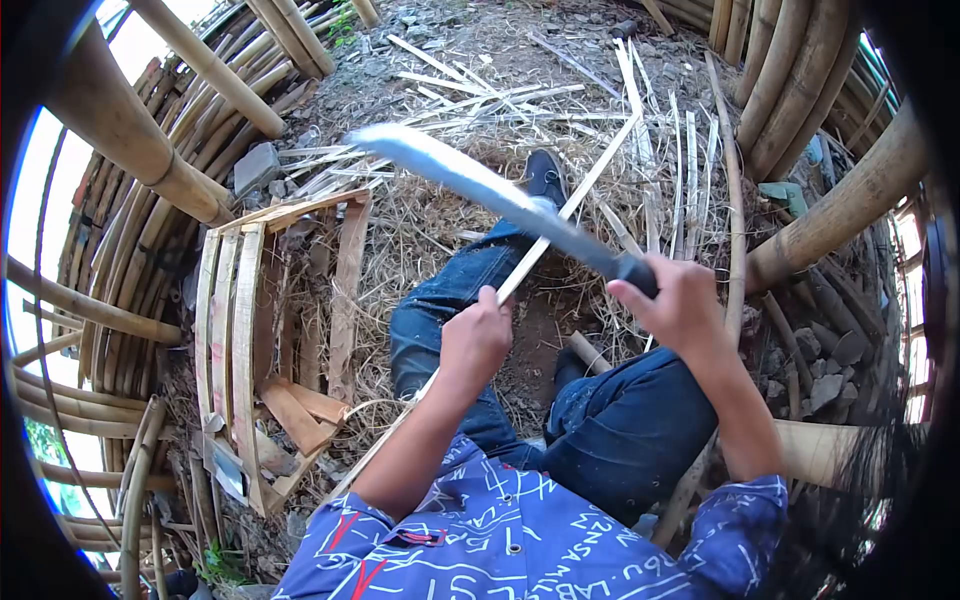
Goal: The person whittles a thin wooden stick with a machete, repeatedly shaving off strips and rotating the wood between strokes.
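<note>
My right hand (pixel 680 300) is closed round the dark handle of a long machete (pixel 460 180), whose broad blade points up and to the left. My left hand (pixel 475 340) grips a thin pale bamboo strip (pixel 585 190) that runs from the upper right down past my left forearm. The blade crosses the strip just above my left hand; whether they touch is unclear. Both hands are over my legs in blue jeans (pixel 640 425).
A wooden crate (pixel 235 330) stands at the left with wood pieces in it. Split strips (pixel 480 98) and shavings (pixel 400 235) litter the ground ahead. Bamboo poles (pixel 840 220) line both sides. Broken stones (pixel 825 385) lie at the right, a grey block (pixel 257 168) behind the crate.
</note>
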A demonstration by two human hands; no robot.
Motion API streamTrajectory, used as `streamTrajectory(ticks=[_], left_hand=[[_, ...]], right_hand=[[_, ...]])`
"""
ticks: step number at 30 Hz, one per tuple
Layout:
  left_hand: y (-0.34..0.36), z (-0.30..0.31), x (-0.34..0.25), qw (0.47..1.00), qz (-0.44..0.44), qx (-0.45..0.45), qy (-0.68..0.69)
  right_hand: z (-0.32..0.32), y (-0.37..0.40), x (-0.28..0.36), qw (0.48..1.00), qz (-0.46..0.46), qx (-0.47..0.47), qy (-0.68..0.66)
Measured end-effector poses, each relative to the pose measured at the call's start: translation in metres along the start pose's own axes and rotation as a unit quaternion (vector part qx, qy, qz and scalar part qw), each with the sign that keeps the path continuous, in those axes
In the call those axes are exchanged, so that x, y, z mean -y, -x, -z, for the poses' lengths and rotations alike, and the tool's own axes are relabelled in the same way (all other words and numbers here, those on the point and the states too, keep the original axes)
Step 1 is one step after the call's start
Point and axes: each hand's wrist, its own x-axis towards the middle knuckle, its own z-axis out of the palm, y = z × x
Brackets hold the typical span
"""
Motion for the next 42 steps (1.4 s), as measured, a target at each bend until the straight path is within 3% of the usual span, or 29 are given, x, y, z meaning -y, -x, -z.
streamTrajectory(ticks=[2, 4, 9, 23, 26, 31, 35, 37, 39, 41, 42], left_hand=[[-0.008, 0.001, -0.010, 1.000, -0.019, -0.001, -0.003], [-0.011, 0.006, -0.017, 1.000, -0.028, -0.010, -0.001], [-0.009, 0.014, -0.025, 0.999, -0.029, 0.016, 0.015], [0.090, 0.046, 0.052, 0.999, -0.017, 0.041, 0.013], [0.094, 0.066, 0.072, 0.990, 0.117, 0.019, 0.078], [0.068, 0.056, 0.065, 0.990, 0.109, 0.003, 0.085], [0.049, 0.024, 0.062, 0.974, 0.106, 0.076, 0.188], [0.042, 0.015, 0.057, 0.932, 0.093, 0.133, 0.323], [0.037, 0.016, 0.055, 0.926, 0.082, 0.160, 0.333], [0.034, 0.019, 0.055, 0.865, 0.070, 0.216, 0.447], [0.033, 0.022, 0.056, 0.866, 0.069, 0.211, 0.448]], right_hand=[[-0.007, -0.003, -0.001, 0.999, 0.020, 0.009, 0.039], [-0.015, -0.007, -0.005, 0.993, -0.020, 0.084, 0.086], [-0.022, -0.006, -0.024, 0.986, -0.016, 0.086, 0.144], [-0.010, 0.004, -0.107, 0.963, -0.244, -0.032, 0.109], [-0.008, 0.012, -0.114, 0.943, -0.318, -0.035, 0.091], [-0.005, 0.011, -0.103, 0.949, -0.305, -0.074, 0.033], [-0.005, 0.015, -0.109, 0.954, -0.261, -0.120, -0.091], [-0.005, 0.017, -0.109, 0.952, -0.255, -0.129, -0.113], [-0.005, 0.018, -0.107, 0.953, -0.248, -0.126, -0.117], [-0.004, 0.018, -0.106, 0.955, -0.242, -0.118, -0.123], [-0.004, 0.018, -0.105, 0.959, -0.236, -0.108, -0.117]])
